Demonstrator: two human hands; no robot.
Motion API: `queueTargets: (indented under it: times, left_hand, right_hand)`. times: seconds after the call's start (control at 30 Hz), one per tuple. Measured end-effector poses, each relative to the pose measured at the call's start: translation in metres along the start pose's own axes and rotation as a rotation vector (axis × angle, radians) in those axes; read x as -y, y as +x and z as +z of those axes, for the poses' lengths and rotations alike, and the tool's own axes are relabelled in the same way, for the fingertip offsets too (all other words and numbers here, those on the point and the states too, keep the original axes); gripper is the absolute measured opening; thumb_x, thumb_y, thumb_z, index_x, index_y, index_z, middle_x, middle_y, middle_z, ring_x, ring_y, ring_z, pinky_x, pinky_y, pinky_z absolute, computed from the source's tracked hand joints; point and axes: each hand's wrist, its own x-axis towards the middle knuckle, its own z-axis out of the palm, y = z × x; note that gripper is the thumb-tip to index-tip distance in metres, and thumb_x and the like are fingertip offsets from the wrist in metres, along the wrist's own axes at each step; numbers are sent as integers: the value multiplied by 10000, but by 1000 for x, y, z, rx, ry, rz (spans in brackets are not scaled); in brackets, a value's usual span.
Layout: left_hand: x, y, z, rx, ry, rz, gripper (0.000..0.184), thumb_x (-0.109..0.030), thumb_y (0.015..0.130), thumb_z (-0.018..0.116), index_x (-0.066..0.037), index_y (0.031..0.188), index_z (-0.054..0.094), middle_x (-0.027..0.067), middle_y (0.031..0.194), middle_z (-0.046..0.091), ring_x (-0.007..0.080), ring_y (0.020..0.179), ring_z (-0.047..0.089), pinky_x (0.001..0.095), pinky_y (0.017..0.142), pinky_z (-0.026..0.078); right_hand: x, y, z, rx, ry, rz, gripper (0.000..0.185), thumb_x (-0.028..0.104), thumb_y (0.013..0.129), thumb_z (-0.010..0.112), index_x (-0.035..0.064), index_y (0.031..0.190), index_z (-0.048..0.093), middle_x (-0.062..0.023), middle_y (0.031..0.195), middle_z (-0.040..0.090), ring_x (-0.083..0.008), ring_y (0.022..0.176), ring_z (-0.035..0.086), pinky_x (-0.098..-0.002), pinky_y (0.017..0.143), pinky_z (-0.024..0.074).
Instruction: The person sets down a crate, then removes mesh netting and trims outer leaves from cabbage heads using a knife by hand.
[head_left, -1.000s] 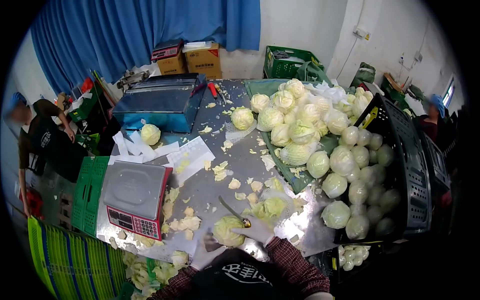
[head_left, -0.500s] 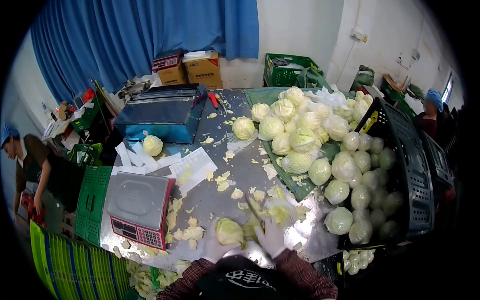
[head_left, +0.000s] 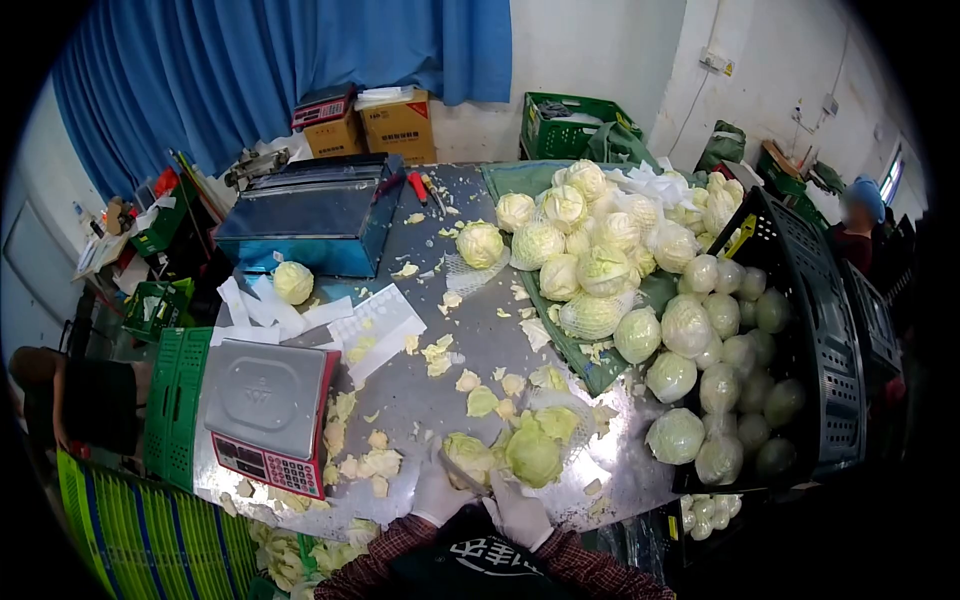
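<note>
Both my hands wear white gloves at the near edge of the metal table. A pale green cabbage rests against my left hand, whose fingers curl round its left side. Closed on a knife, my right hand holds the blade across the near face of that cabbage. The knife's handle is hidden in the glove. Just right of the cabbage lie loose green outer leaves, with white foam netting beside them.
A scale stands left, near a blue wrapping machine. Unwrapped cabbages are heaped on green cloth. Wrapped cabbages fill a tipped black crate at right. Leaf scraps litter the table. A person bends at far left.
My right hand has moved left, and the knife has swung from pointing away to lying against the cabbage. Green leaves now show right of it. The person at left has bent lower.
</note>
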Motion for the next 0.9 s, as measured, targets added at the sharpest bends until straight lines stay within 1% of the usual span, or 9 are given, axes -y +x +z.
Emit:
queueTargets:
  times: [0.17,0.23,0.33,0.4,0.47,0.6,0.7,0.83,0.9]
  left_hand:
    - [0,-9,6,-75,155,74,1088,-333,559,876,80,1372,283,268,1360,371,406,1243,401,418,1017,391]
    - [11,-25,13,-84,-127,47,1147,-290,544,886,64,1406,216,258,1350,379,388,1195,455,430,998,402]
    - [-6,-26,4,-100,69,96,1123,-329,553,885,61,1392,249,265,1326,401,394,1209,440,419,1013,396]
    - [12,-22,12,-99,-104,89,1135,-281,553,895,55,1404,223,247,1325,411,357,1203,461,407,1008,410]
    - [23,-23,4,-82,-254,69,1151,-233,552,904,50,1416,198,228,1324,421,319,1197,483,395,1003,425]
    - [51,-26,-32,-32,-384,9,1124,-280,557,900,19,1416,240,205,1372,426,319,1222,484,425,1013,425]
    - [59,-32,-53,170,-1522,-410,999,-170,630,854,-33,1425,265,156,1383,430,297,1272,450,461,1066,405]
    - [45,-23,-67,217,-1541,-107,986,-318,639,861,-67,1417,310,121,1389,442,288,1257,473,462,1055,416]
    - [34,-12,-69,209,-1524,-134,1010,-341,619,872,-66,1414,314,119,1375,459,287,1241,488,460,1043,430]
  right_hand:
    - [-29,22,-18,-368,-190,-102,547,287,926,530,-25,1353,388,-144,763,616,-281,529,582,-397,451,458]
    - [-42,36,-56,-567,-357,-147,537,274,928,533,-26,1352,396,-128,703,606,-268,487,559,-385,427,443]
    - [-18,39,-86,-246,205,98,611,328,909,575,23,1399,372,-209,1003,594,-313,807,624,-435,632,499]
    - [21,36,-56,-317,20,44,662,357,863,622,40,1393,383,-230,975,599,-334,891,625,-457,728,495]
    - [10,46,-30,-504,-8,-34,650,321,815,651,61,1366,428,-190,817,627,-319,836,643,-439,728,503]
    - [-67,64,-7,-357,284,369,487,171,741,677,60,1200,557,-153,849,626,-322,777,631,-408,699,503]
    - [-75,58,-39,-507,57,260,453,179,722,703,48,1134,569,-155,966,609,-322,794,623,-407,679,491]
    - [12,33,-99,-449,528,89,555,301,713,749,75,1186,566,-115,1121,565,-262,865,622,-386,707,503]
    - [59,22,-117,-486,378,-241,624,358,723,755,85,1245,549,-91,1195,552,-223,911,635,-346,740,513]
